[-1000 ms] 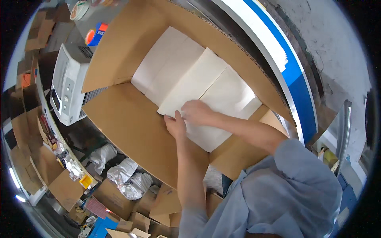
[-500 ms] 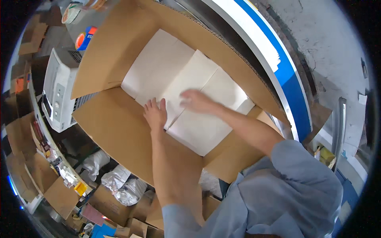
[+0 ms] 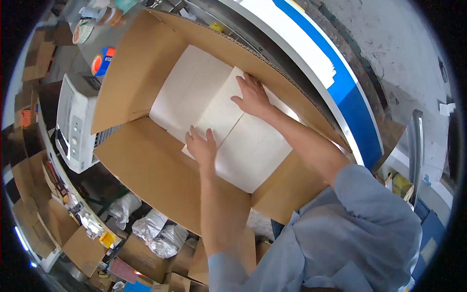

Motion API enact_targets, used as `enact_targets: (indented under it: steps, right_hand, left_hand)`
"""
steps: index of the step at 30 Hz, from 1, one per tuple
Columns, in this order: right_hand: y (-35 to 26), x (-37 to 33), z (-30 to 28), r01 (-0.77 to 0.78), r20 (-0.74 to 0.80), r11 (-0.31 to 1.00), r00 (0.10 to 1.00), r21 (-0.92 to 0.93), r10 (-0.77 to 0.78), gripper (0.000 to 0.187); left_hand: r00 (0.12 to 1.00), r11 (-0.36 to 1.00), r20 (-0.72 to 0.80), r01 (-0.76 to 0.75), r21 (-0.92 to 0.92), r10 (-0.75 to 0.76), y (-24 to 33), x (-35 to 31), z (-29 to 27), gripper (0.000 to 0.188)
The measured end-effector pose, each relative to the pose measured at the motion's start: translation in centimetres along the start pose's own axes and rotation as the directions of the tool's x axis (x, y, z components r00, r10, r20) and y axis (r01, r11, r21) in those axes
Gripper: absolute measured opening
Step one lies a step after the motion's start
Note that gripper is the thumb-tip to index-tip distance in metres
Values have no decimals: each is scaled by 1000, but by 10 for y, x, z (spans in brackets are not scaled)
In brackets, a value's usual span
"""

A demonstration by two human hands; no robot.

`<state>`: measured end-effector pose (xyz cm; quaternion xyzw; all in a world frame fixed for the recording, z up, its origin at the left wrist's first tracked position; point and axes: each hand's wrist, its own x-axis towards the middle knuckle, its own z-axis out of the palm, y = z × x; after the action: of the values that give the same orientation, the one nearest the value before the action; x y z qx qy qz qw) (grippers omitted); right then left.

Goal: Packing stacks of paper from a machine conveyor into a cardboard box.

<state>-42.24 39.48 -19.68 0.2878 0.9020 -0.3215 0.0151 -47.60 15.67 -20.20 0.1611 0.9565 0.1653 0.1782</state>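
A large open cardboard box (image 3: 160, 163) fills the middle of the view. Flat white sheets or panels (image 3: 189, 80) lie inside it, side by side with seams between them; whether they are separate pieces or layers I cannot tell. My left hand (image 3: 202, 147) rests on the white surface beside the near left wall, fingers spread, holding nothing. Farther off, my right hand (image 3: 253, 95) lies by the far wall with fingers outstretched, touching the edge of a white panel.
A white appliance with a grille (image 3: 78, 121) stands left of the box. Silver-wrapped packages (image 3: 160, 233) and more cardboard lie below it. A blue and white curved panel (image 3: 348, 97) borders the right side. An orange and blue roll (image 3: 102, 62) sits at upper left.
My right hand has moved away from the middle of the white panels to the far wall. My left hand has shifted slightly right and nearer. The view has moved a little.
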Motion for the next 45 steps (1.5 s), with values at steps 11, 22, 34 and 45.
enact_targets:
  steps: [11, 22, 34, 45]
  right_hand:
    - [22, -79, -41, 32, 25, 995, 999, 98, -34, 62]
    - [63, -289, -106, 210, 51, 955, 973, 210, -225, 47]
    - [133, -556, -176, -182, -133, 948, 966, 260, 222, 25]
    - [244, -834, -195, -282, -243, 775, 841, 565, 484, 55]
  left_hand:
    - [968, 960, -6, 246, -136, -249, 31, -139, 16, 70]
    - [927, 794, 161, -189, -577, 338, 142, -278, -70, 55]
    - [415, 654, 522, -298, -696, 745, 317, -455, -46, 40]
    - [-2, 512, 577, -458, -726, 817, 532, -648, 176, 46]
